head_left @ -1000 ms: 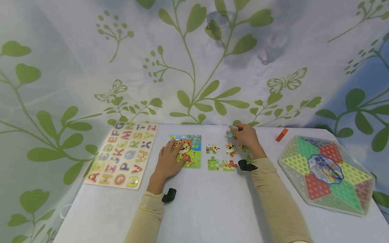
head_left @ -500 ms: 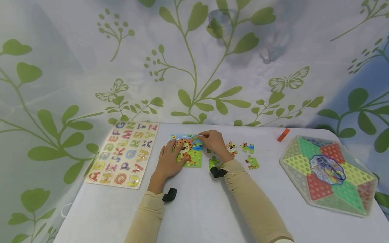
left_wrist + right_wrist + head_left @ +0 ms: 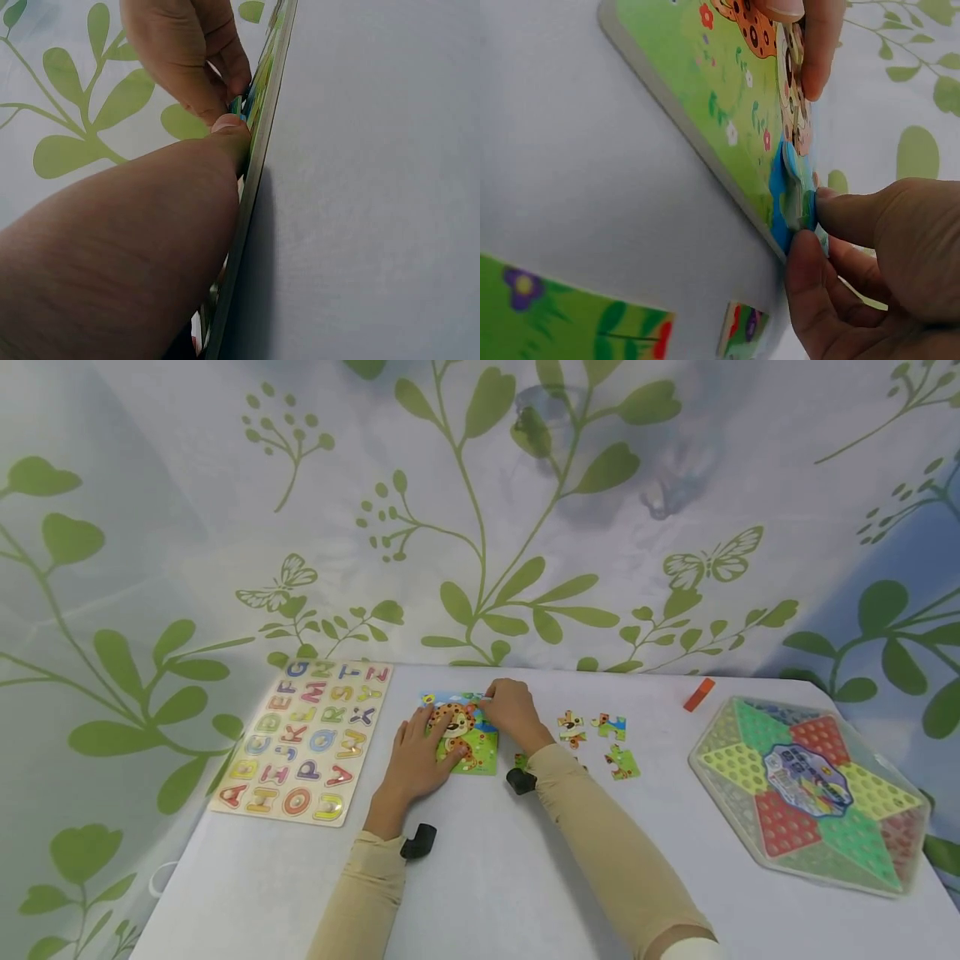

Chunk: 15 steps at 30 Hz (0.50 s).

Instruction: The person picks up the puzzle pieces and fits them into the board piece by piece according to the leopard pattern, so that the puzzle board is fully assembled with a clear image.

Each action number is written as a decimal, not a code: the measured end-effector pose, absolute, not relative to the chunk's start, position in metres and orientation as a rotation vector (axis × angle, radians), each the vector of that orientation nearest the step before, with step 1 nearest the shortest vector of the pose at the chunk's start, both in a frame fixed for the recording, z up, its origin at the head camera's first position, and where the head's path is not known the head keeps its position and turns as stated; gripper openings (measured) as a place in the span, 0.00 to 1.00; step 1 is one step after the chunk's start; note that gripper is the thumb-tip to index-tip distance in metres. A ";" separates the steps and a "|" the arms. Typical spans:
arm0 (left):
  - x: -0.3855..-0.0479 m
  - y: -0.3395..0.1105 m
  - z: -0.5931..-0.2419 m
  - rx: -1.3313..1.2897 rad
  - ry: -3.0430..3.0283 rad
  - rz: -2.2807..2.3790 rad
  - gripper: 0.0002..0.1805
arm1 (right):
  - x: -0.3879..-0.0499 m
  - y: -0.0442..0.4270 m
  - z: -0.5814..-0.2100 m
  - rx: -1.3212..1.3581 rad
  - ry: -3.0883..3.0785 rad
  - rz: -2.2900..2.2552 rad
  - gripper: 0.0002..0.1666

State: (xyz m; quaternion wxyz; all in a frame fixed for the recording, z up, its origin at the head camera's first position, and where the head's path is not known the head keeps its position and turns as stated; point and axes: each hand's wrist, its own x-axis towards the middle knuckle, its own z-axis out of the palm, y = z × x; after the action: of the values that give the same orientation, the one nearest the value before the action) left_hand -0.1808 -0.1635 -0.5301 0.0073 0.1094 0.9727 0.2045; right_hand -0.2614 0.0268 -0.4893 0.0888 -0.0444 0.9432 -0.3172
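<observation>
Your right hand (image 3: 877,274) pinches a puzzle piece (image 3: 802,199) at the leopard board (image 3: 697,112), near your left hand (image 3: 821,49), with loose pieces (image 3: 562,319) lying apart.

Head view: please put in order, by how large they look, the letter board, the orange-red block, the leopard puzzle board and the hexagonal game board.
Largest to smallest:
hexagonal game board
letter board
leopard puzzle board, partly covered
orange-red block

The puzzle board (image 3: 486,757) is flanked by the letter board (image 3: 303,750) at left and loose pieces (image 3: 620,762), then a game board (image 3: 808,781), at right.
</observation>
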 end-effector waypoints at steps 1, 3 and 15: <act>-0.181 -0.164 -0.530 0.339 3.041 0.637 0.38 | -0.263 0.025 -0.488 -0.142 2.808 -0.910 0.19; -0.181 -0.164 -0.529 0.337 3.042 0.634 0.38 | -0.265 0.022 -0.486 -0.152 2.807 -0.846 0.19; -0.181 -0.164 -0.528 0.350 3.036 0.661 0.38 | -0.271 0.011 -0.479 -0.158 2.817 -0.533 0.17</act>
State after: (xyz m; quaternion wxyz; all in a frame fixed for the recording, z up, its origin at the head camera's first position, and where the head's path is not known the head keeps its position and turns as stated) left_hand -0.1811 -0.1636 -0.5283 0.0075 0.1119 0.9710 0.2114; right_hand -0.2712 0.0110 -0.4785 0.1347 -0.0544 0.9722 -0.1839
